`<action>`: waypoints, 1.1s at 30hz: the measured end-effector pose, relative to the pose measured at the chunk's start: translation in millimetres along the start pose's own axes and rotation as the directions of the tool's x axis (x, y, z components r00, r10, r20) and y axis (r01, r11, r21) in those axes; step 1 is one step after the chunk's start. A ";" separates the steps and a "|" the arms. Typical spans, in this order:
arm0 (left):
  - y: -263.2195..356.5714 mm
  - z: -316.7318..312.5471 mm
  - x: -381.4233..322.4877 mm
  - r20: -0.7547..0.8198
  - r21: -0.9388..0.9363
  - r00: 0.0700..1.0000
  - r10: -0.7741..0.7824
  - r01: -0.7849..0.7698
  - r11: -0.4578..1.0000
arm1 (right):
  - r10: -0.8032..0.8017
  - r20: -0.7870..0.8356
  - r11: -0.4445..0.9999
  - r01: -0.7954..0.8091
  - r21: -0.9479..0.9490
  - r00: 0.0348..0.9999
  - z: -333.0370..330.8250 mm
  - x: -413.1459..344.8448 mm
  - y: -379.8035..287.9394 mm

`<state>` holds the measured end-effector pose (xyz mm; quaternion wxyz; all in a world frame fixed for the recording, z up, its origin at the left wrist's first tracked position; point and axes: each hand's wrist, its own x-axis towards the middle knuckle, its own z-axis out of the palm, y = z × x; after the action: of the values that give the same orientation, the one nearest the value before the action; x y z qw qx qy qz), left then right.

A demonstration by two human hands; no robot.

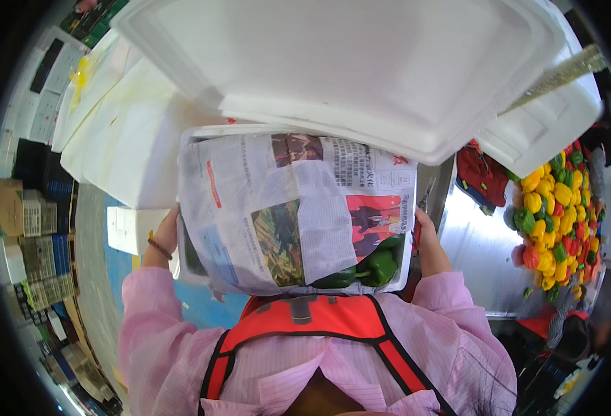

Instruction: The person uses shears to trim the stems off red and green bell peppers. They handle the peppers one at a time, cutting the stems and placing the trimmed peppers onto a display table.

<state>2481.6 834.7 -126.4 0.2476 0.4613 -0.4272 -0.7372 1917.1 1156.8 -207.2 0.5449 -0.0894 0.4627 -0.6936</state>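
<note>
A white foam box point(407, 249) is right in front of my chest, held between my two hands. My left hand point(169, 231) grips its left side and wears a beaded bracelet; my right hand point(426, 229) grips its right side. The fingertips of both are hidden against the box. Newspaper sheets point(326, 234) lie over the contents. Green bell peppers point(380, 268) show at the near right corner, and some green shows at the left edge. A large white foam lid or box point(347, 57) leans just beyond the far rim.
Yellow, red and green bell peppers point(555, 218) are heaped on a metal table point(484, 265) at right, beside dark red cloth gloves point(484, 179). Foam boxes point(123, 140) stand at left, stacked crates point(43, 260) farther off. Other people point(570, 333) are at the far right.
</note>
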 end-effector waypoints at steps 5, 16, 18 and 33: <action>41.6 79.4 3.7 -0.048 -0.173 0.992 -0.115 0.105 0.979 | -0.066 -0.004 0.997 0.066 -0.045 0.998 -7.4 8.2 0.4; 24.9 46.1 31.1 0.054 -0.193 0.996 -0.074 0.083 0.978 | -0.105 -0.075 0.994 0.104 -0.021 0.992 4.7 -34.4 9.6; 19.3 46.2 31.8 0.106 -0.261 0.992 -0.070 0.096 0.960 | -0.123 -0.149 0.992 0.123 -0.007 0.981 31.3 -55.5 -1.0; 27.6 25.2 47.2 0.107 -0.170 0.994 -0.031 0.049 0.984 | -0.045 -0.269 0.993 0.072 0.094 0.962 31.1 -60.5 12.7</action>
<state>2437.0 794.8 -119.6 0.2492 0.4078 -0.3648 -0.7991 1968.8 1190.9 -176.3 0.4609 0.0192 0.4923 -0.7381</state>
